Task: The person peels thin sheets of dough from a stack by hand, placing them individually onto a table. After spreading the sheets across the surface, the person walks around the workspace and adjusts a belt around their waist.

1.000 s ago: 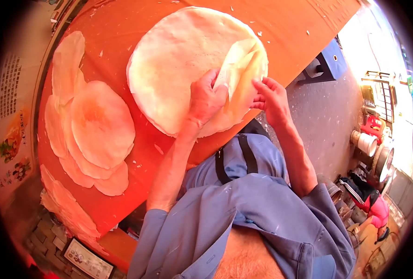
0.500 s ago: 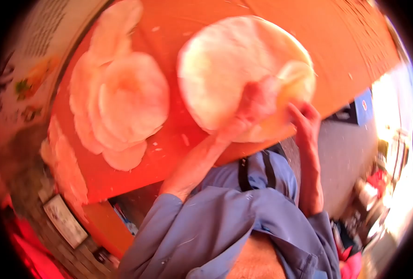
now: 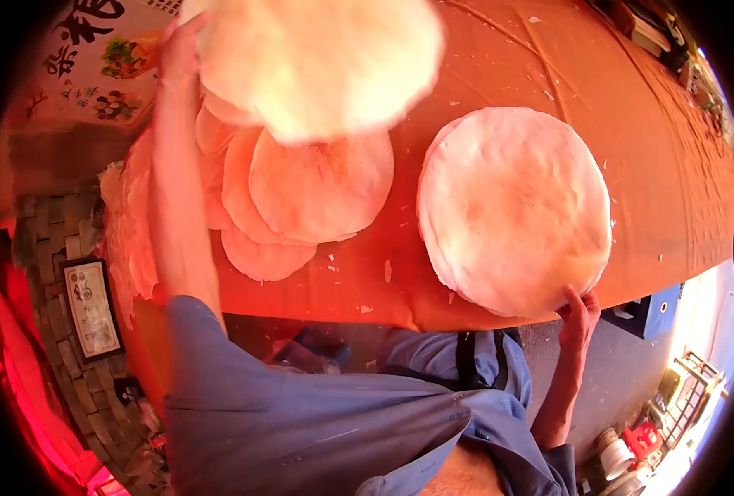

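My left hand [image 3: 183,51] is closed on the left edge of a large, thin round flatbread [image 3: 325,62], held up at the top left and slightly blurred. It partly covers a spread of overlapping flatbreads [image 3: 321,186] on the orange-covered table [image 3: 672,198]. Near the front edge lies a stack of round flatbreads [image 3: 515,207]. At that stack's lower right rim, my right hand [image 3: 580,314] pinches the edge with thumb and fingers. How many layers it grips is hidden.
Scraps of dough dot the table cover. Torn pale sheets [image 3: 127,236] hang at its left edge. A framed picture [image 3: 92,308] stands at the lower left, and a blue box [image 3: 657,312] sits below the table at right.
A flatbread has come off the stack and moved to the upper left in my left hand. My right hand has gone from a folded-up edge to the stack's lower right rim. The view has shifted.
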The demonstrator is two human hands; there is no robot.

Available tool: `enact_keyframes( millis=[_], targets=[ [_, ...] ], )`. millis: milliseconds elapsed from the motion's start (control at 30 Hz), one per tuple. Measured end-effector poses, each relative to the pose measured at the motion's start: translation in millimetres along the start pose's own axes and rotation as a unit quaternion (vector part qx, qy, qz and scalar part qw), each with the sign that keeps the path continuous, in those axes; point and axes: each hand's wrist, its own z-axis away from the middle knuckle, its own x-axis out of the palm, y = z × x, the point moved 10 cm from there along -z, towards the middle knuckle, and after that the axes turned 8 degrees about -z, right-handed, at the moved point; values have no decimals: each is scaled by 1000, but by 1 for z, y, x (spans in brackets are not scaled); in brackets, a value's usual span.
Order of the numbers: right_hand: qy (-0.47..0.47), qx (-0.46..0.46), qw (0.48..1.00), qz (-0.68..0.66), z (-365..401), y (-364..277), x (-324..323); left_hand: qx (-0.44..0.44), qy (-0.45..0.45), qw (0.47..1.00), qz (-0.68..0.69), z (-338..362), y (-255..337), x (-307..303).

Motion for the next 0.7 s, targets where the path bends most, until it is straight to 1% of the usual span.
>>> enact_keyframes(
  millis=[33, 67, 100, 133, 167, 200, 233, 267, 300, 333, 367, 400, 433, 467, 533, 600, 667, 700],
  targets=[
    [2, -3, 1000, -7, 1, -2, 3, -98, 7, 995, -17, -7, -29, -39],
    [7, -7, 1000, -16, 3, -5, 5, -78, 83, 992, -61, -12, -52, -99],
    [13, 7, 1000, -13, 6, -5, 7, -57, 156, 981, -103, -9, -81, -141],
    [20, 9, 1000, -6, 9, -7, 7, -36, 237, 962, -129, 7, -98, -153],
    [27, 12, 1000, 1, 13, -8, 7, -36, 256, 954, -149, 21, -117, -157],
    [34, 14, 999, 7, 15, -8, 9, -32, 221, 963, -148, 37, -130, -135],
    [28, -11, 999, 29, 17, -14, 16, -19, 162, 978, -131, 56, -132, -95],
    [21, -34, 998, 54, 21, -19, 22, -13, 83, 992, -92, 78, -140, -42],
    [13, -58, 995, 79, 23, -25, 30, -24, 4, 999, -26, 99, -144, 19],
    [-11, -84, 993, 88, 22, -31, 41, -69, -68, 994, 49, 127, -148, 87],
    [-36, -108, 989, 97, 21, -37, 53, -122, -134, 977, 115, 158, -151, 153],
    [-61, -134, 983, 107, 19, -46, 68, -174, -180, 952, 174, 186, -154, 227],
    [-66, -129, 986, 84, 20, -55, 91, -144, -241, 942, 185, 212, -154, 288],
    [-73, -138, 986, 63, 19, -59, 109, -115, -347, 915, 168, 236, -147, 353],
    [-93, -85, 979, 160, 0, -39, 110, -119, -341, 929, 83, 275, -118, 419],
    [-115, -87, 975, 167, 10, -48, 126, -219, -389, 886, 126, 299, -109, 451],
    [-77, -99, 980, 155, 17, -58, 113, -228, -355, 894, 149, 310, -153, 474],
    [-56, -89, 984, 144, 15, -55, 100, -234, -363, 878, 207, 313, -142, 477]
  ],
)
